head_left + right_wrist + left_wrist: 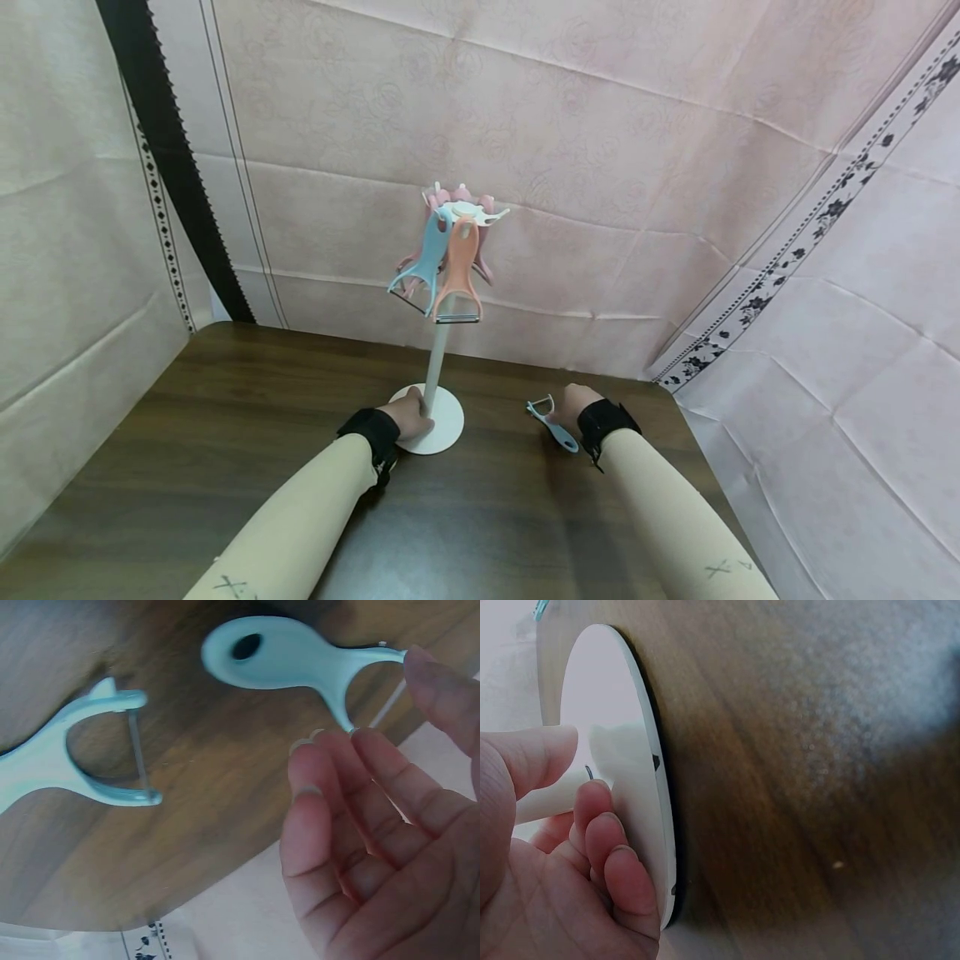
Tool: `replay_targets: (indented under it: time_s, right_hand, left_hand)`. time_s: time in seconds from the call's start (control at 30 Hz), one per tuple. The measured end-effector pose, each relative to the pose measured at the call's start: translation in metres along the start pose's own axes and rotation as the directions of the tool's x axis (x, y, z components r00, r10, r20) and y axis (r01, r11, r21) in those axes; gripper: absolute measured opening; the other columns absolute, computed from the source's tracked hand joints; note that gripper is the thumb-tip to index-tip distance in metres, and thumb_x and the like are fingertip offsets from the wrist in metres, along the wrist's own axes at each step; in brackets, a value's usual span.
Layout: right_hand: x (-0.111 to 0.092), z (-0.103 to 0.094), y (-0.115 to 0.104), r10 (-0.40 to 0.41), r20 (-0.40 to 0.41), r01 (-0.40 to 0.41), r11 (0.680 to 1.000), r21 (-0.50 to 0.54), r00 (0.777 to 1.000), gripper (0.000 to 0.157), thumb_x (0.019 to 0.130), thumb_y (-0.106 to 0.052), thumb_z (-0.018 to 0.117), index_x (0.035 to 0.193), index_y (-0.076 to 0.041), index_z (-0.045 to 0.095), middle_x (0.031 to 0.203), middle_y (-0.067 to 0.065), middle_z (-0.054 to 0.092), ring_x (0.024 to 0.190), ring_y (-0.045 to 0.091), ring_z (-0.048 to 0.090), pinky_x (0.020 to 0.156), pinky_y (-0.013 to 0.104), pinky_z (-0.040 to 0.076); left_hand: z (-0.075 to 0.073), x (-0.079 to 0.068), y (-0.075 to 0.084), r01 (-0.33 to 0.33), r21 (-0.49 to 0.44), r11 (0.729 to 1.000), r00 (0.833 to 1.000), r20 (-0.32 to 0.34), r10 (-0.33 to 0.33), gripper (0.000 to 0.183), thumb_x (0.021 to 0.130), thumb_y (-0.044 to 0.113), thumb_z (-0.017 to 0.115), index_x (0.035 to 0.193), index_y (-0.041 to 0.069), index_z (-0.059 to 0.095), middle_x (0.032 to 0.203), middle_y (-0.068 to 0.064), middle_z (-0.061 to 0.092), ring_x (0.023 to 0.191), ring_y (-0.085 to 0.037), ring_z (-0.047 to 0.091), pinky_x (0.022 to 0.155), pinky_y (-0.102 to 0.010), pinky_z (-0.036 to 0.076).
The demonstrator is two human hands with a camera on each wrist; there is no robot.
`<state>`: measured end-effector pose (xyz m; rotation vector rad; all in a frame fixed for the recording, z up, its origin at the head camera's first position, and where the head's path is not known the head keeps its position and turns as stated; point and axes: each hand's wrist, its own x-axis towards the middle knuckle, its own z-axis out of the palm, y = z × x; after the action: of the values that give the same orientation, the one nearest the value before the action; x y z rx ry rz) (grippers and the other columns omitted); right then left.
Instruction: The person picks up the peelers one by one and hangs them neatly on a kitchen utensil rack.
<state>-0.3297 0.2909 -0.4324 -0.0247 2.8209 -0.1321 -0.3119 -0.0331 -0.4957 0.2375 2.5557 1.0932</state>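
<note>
A white stand with a round base (448, 421) and an upright pole holds hanging peelers in the head view. My left hand (408, 414) grips the pole low down; in the left wrist view its thumb and fingers (604, 838) curl round it beside the base. At the right, my right hand (367, 802) pinches the forked head of a light-blue peeler (274, 656) between thumb and finger. Another light-blue peeler (45, 757) lies to its left in the right wrist view. Only one loose peeler (558, 432) shows in the head view, close by the right hand.
From the stand's top hang a blue peeler (431, 254), an orange peeler (461, 258) and pink peelers (486, 237). The brown wooden table (187, 450) ends at a pale cloth backdrop (570, 183), with cloth at both sides.
</note>
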Motion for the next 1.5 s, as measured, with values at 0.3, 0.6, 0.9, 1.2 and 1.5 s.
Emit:
replay_targets:
  time_s: [0.3,0.6,0.9,1.2,1.5]
  right_hand:
    - [0.002,0.010,0.010,0.003,0.034,-0.002,1.000,-0.014,0.999,0.036,0.085,-0.036,0.074,0.062,-0.014,0.056,0.072,0.006,0.063,0.060,0.016,0.052,0.055,0.030,0.041]
    - [0.000,0.017,0.011,-0.021,0.027,0.021,1.000,-0.006,0.999,0.036,0.083,-0.030,0.076,0.059,-0.015,0.053,0.067,0.003,0.060,0.058,0.017,0.051,0.054,0.029,0.040]
    - [0.004,0.022,0.011,-0.001,0.055,0.004,0.998,-0.055,0.999,0.030,0.083,-0.026,0.077,0.065,-0.013,0.057,0.069,0.002,0.059,0.063,0.018,0.053,0.058,0.030,0.042]
    - [0.010,0.025,0.017,0.017,0.042,-0.013,0.995,-0.096,0.999,0.027,0.080,-0.025,0.080,0.067,-0.010,0.061,0.067,0.003,0.059,0.060,0.017,0.054,0.057,0.029,0.042]
    - [0.004,0.025,0.016,0.024,0.018,-0.022,0.992,-0.121,1.000,0.030,0.077,-0.027,0.082,0.067,-0.009,0.061,0.065,0.003,0.058,0.059,0.018,0.055,0.056,0.030,0.041]
  left_hand:
    - [0.002,0.008,-0.006,-0.010,0.008,1.000,1.000,-0.004,0.010,0.037,0.091,0.017,0.063,0.113,-0.004,0.041,0.111,-0.020,0.057,0.104,-0.029,0.055,0.092,-0.045,0.043]
    - [0.003,0.011,-0.009,-0.009,0.017,1.000,1.000,-0.006,0.010,0.037,0.091,0.017,0.063,0.113,-0.004,0.042,0.109,-0.020,0.058,0.102,-0.028,0.056,0.091,-0.044,0.044]
    - [0.001,0.007,-0.005,0.003,0.021,1.000,1.000,0.000,-0.003,0.037,0.092,0.018,0.064,0.114,-0.003,0.042,0.110,-0.019,0.058,0.102,-0.028,0.056,0.091,-0.044,0.044]
    - [0.002,0.008,-0.006,0.002,0.022,1.000,1.000,0.000,-0.002,0.038,0.091,0.018,0.065,0.113,-0.003,0.042,0.107,-0.018,0.058,0.098,-0.027,0.056,0.090,-0.044,0.045]
    - [0.004,0.015,-0.012,0.008,0.020,1.000,1.000,0.002,-0.008,0.038,0.091,0.020,0.065,0.114,-0.001,0.042,0.109,-0.018,0.058,0.099,-0.028,0.056,0.090,-0.044,0.044]
